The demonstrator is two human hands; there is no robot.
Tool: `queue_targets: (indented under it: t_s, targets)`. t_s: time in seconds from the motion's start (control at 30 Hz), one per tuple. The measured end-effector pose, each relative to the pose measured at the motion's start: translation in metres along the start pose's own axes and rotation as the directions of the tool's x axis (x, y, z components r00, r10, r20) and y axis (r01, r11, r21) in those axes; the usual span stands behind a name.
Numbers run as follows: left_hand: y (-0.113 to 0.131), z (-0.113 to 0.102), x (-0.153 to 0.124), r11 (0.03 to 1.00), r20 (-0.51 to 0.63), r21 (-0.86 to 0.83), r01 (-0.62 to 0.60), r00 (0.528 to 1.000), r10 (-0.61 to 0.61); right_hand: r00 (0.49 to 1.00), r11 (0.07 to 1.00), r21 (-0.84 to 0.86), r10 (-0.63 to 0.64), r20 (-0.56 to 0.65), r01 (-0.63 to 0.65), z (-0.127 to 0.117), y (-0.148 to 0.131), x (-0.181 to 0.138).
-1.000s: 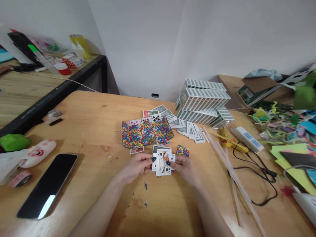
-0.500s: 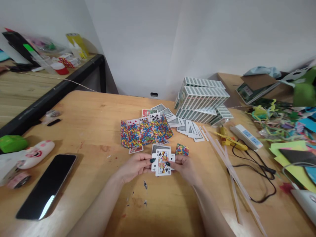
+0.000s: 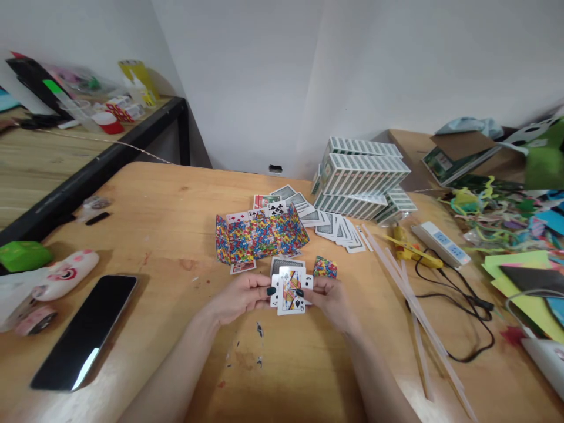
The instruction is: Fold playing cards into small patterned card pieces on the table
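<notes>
Both hands hold two crossed playing cards low over the table. A queen of spades (image 3: 291, 289) stands upright in front of a four card (image 3: 275, 297) turned sideways. My left hand (image 3: 247, 296) pinches the left end of the four card. At the other side my right hand (image 3: 328, 298) grips its right end, with the thumb on the queen. Just behind lies a face-down card (image 3: 285, 264). Beyond it is an open colourful patterned card construction (image 3: 259, 238) with playing cards along its back. A small matching patterned piece (image 3: 325, 267) lies near my right hand.
Loose face-down cards (image 3: 337, 230) spread before stacked card boxes (image 3: 365, 173). At right are translucent sticks (image 3: 420, 317), a yellow glue gun (image 3: 408, 249) and a power strip (image 3: 443, 242). A phone (image 3: 83, 335) lies at left.
My left thumb has shifted slightly left, away from the queen's edge. The cards stay in almost the same place, and nothing else has visibly moved.
</notes>
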State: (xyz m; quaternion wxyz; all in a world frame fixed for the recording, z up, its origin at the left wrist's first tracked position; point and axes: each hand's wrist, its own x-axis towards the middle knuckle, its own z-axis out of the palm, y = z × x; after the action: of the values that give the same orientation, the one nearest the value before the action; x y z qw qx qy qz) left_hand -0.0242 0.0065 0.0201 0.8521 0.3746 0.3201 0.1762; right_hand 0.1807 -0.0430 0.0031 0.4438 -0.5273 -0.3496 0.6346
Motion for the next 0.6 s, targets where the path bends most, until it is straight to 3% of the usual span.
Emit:
queue_targets:
  t_s: [0.4, 0.6]
  targets:
    - [-0.0006, 0.0036, 0.0038, 1.000, -0.001, 0.017, -0.020, 1.000, 0.020, 1.000, 1.000, 0.011, -0.006, -0.027, 0.007, 0.0007, -0.0002, -0.0004]
    - [-0.0047, 0.0080, 0.0085, 0.999, -0.112, 0.019, -0.042, 0.993, 0.044, 0.998, 0.999, -0.025, -0.024, -0.063, 0.022, -0.0009, 0.0019, 0.0009]
